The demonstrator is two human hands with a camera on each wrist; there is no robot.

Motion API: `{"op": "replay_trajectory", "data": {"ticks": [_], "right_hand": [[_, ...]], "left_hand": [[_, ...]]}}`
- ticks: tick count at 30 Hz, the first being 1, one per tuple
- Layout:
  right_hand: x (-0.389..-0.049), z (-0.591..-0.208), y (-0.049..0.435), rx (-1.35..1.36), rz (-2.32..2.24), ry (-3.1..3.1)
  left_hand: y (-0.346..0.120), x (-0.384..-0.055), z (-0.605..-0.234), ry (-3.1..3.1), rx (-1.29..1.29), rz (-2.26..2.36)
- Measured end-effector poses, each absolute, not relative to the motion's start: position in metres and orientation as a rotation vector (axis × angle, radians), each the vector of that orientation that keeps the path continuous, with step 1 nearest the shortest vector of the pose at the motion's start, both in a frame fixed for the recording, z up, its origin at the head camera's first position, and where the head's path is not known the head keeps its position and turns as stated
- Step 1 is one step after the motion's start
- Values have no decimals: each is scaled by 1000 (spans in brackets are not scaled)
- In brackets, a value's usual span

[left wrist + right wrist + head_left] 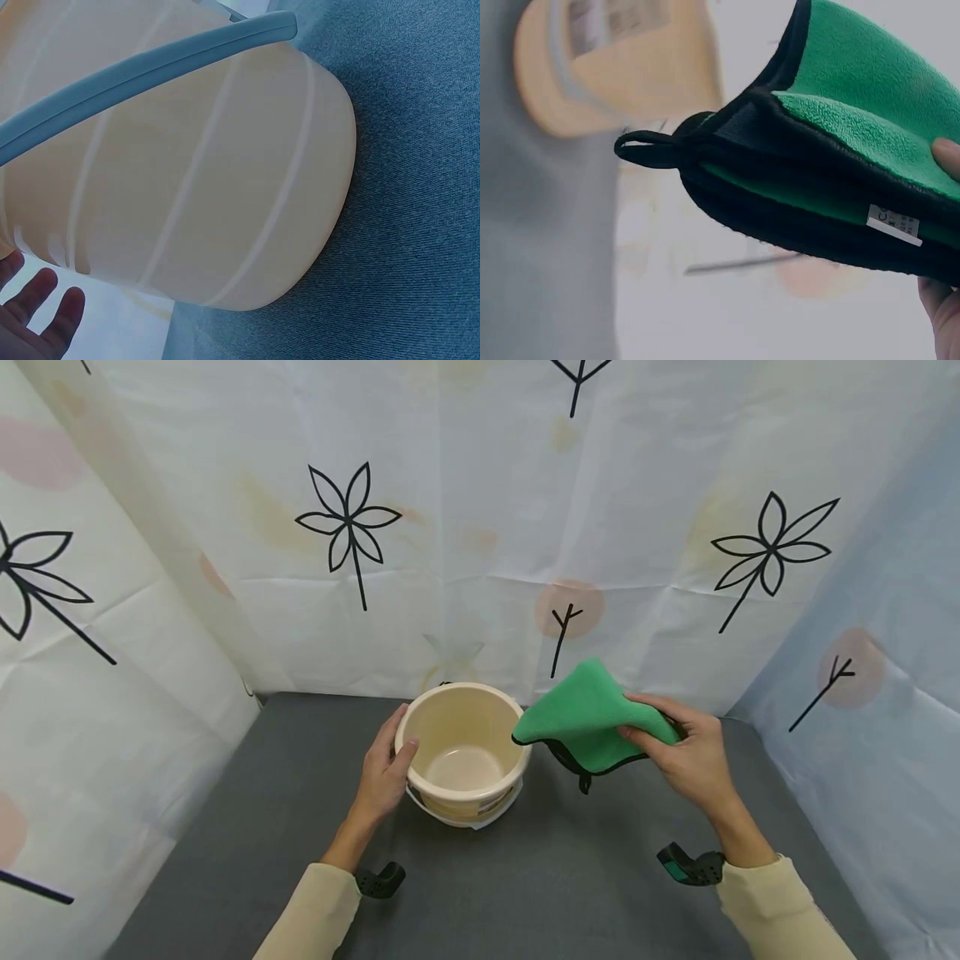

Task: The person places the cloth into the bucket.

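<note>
A cream bucket (461, 739) stands upright on the grey table, its pale handle (467, 823) lowered against the front. My left hand (386, 772) holds the bucket's left rim, thumb over the inside edge and fingers along the outer wall. In the left wrist view, fingertips (67, 307) show beside the ribbed wall and the handle (150, 75). To the right of the bucket, my right hand (693, 752) pinches a folded green towel (588, 718) with black edging, raised above the table. A black hanging loop (649, 150) and a small white label (894, 223) show on it in the right wrist view.
The grey tabletop (247, 852) runs up to white curtains (480, 527) with leaf drawings at the back and both sides. Dark wrist devices (381, 881) are strapped below each hand, at the cuffs of cream sleeves.
</note>
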State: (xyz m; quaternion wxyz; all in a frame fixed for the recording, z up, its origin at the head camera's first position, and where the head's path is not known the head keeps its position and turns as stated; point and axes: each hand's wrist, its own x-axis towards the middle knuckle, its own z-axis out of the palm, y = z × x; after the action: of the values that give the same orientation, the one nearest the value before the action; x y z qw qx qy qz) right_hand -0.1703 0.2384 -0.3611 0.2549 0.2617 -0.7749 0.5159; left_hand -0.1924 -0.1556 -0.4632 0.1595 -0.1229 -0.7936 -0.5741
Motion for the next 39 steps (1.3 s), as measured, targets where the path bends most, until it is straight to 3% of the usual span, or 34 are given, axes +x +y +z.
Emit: {"op": "replay_trajectory", "data": {"ticks": [9, 23, 39], "right_hand": [[-192, -347, 191, 826, 1585, -1976], [-211, -370, 127, 837, 1692, -2092], [-216, -388, 115, 678, 1644, -2232]], "left_hand": [[-157, -191, -464, -2272, -340, -1663], [-158, -190, -463, -2275, -353, -1638], [-152, -190, -462, -2279, -318, -1664]]}}
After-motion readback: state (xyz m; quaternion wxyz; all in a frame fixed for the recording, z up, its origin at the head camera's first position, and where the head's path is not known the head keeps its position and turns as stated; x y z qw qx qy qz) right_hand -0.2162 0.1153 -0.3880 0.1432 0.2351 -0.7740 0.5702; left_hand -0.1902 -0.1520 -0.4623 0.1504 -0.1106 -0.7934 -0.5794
